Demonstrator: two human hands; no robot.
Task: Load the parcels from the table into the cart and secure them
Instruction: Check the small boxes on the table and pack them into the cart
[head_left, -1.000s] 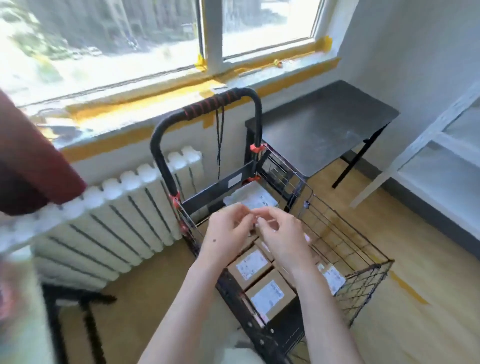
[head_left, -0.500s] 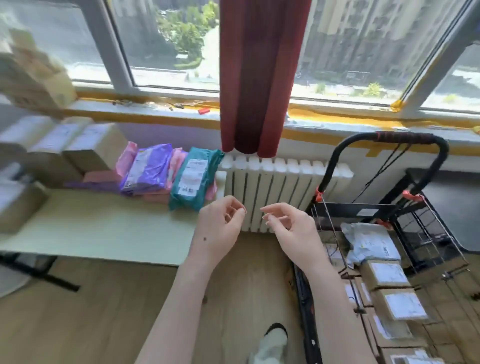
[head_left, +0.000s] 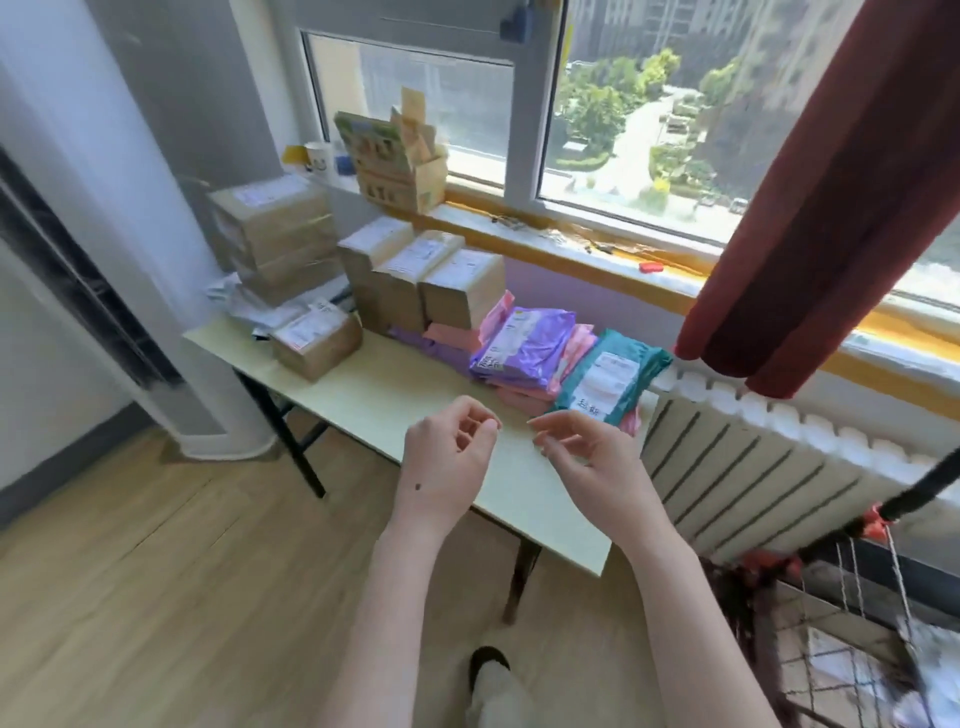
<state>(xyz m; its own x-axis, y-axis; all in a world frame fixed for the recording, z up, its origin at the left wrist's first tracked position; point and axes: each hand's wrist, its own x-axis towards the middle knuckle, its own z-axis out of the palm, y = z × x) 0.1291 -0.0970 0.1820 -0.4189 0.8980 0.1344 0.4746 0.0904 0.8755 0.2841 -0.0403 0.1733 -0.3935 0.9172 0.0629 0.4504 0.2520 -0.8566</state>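
Note:
A pale table (head_left: 395, 395) carries parcels: a teal mailer bag (head_left: 608, 376) at its right end, a purple mailer bag (head_left: 524, 340) on pink bags beside it, a row of three upright brown boxes (head_left: 415, 280), a single brown box (head_left: 317, 338) and a tall stack of boxes (head_left: 275, 228) at the far left. My left hand (head_left: 447, 457) and my right hand (head_left: 587, 457) hover empty over the table's near edge, fingers loosely curled and apart. The wire cart (head_left: 852, 623) shows only at the lower right corner, its black handle (head_left: 919, 488) at the frame edge.
A white radiator (head_left: 753, 467) runs under the windowsill between table and cart. A dark red curtain (head_left: 831, 208) hangs at the right. An open printed carton (head_left: 395, 156) and cup sit on the sill. A white pillar (head_left: 104, 234) stands left. My foot (head_left: 488, 670) is on the wooden floor.
The view has swung left from the cart to the table of parcels. Both hands left the cart, separated, and now hang empty over the table edge.

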